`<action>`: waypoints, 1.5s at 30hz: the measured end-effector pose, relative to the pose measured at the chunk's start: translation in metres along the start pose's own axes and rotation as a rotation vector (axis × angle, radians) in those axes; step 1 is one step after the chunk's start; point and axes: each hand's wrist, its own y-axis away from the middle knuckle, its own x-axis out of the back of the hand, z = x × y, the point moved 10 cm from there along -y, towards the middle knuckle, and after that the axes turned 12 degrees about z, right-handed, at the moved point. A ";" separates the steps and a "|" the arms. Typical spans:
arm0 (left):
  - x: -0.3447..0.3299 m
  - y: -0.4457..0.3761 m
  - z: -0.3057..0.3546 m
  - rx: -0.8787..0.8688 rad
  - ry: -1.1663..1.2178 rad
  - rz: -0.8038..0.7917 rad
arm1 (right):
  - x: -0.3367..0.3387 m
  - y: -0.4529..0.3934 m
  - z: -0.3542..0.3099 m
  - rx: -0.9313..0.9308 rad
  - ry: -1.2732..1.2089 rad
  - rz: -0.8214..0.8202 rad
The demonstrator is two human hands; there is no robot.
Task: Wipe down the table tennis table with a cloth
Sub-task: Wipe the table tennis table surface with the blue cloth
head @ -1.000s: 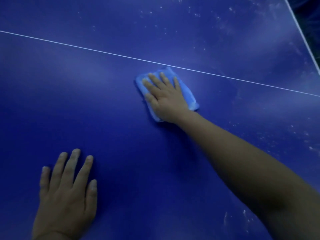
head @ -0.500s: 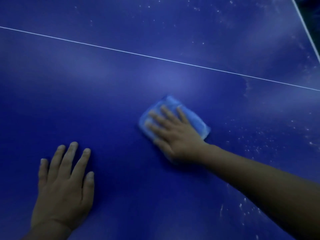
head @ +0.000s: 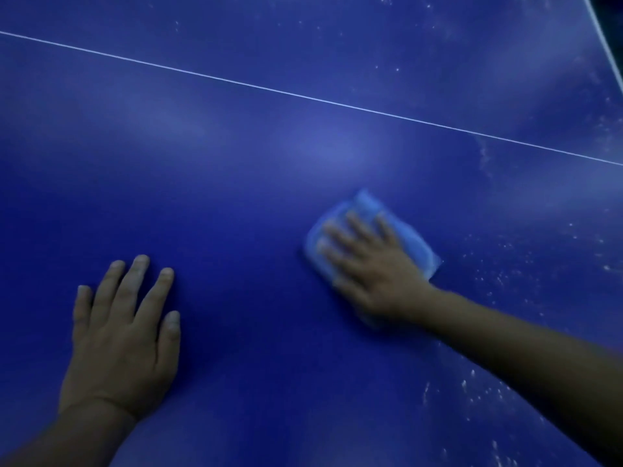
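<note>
Legible text, labels, brands, numbers, signs: none. The table (head: 236,197) carries no lettering or logo; its only marking is a thin white line (head: 303,96) running from 9 o'clock to 3 o'clock, with a white edge stripe (head: 606,48) at 1 o'clock. The cloth (head: 414,244) bears no tag or print that can be read.
</note>
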 end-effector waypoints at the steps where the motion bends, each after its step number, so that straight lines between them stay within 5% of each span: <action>1: 0.000 0.000 0.000 -0.001 -0.002 0.004 | 0.000 0.008 -0.017 0.123 -0.031 -0.021; 3: 0.002 -0.002 0.001 -0.006 0.005 0.016 | 0.005 -0.001 0.018 0.145 0.016 -0.037; 7: 0.004 -0.001 0.003 -0.012 0.007 0.043 | 0.021 -0.018 0.201 -0.502 0.208 -0.091; 9: 0.004 0.000 0.003 -0.009 0.018 0.042 | 0.029 -0.005 0.233 -0.761 0.193 -0.043; 12: 0.005 0.000 0.004 -0.003 0.023 0.026 | 0.023 0.002 0.165 -0.607 0.131 -0.011; 17: 0.008 0.001 0.007 0.008 0.041 0.030 | 0.016 0.098 -0.067 0.213 -0.114 -0.090; 19: 0.010 0.001 0.008 -0.003 0.035 0.040 | 0.018 0.102 -0.063 0.358 -0.124 -0.117; 21: 0.010 -0.003 0.006 0.000 0.042 0.039 | 0.021 0.059 0.009 0.154 0.005 -0.049; 25: 0.008 0.000 0.008 0.002 0.036 0.040 | 0.028 0.032 0.156 -0.594 0.098 -0.030; 28: 0.010 0.001 0.009 -0.003 0.014 0.040 | 0.025 0.050 0.108 -0.536 0.105 0.002; 33: 0.013 0.003 0.014 -0.007 -0.049 0.026 | 0.025 0.178 -0.120 0.014 -0.068 -0.026; 36: 0.013 0.002 0.014 -0.020 -0.094 0.022 | 0.030 0.194 -0.131 0.208 -0.121 -0.066; 38: 0.014 0.001 0.016 -0.040 -0.140 0.037 | 0.031 0.159 -0.078 0.060 -0.017 -0.041; 42: 0.026 0.021 0.022 -0.047 -0.041 0.080 | 0.034 0.139 0.021 -0.566 0.043 0.010; 45: 0.039 0.072 0.048 -0.214 0.068 0.076 | 0.032 0.162 -0.026 -0.538 0.043 0.031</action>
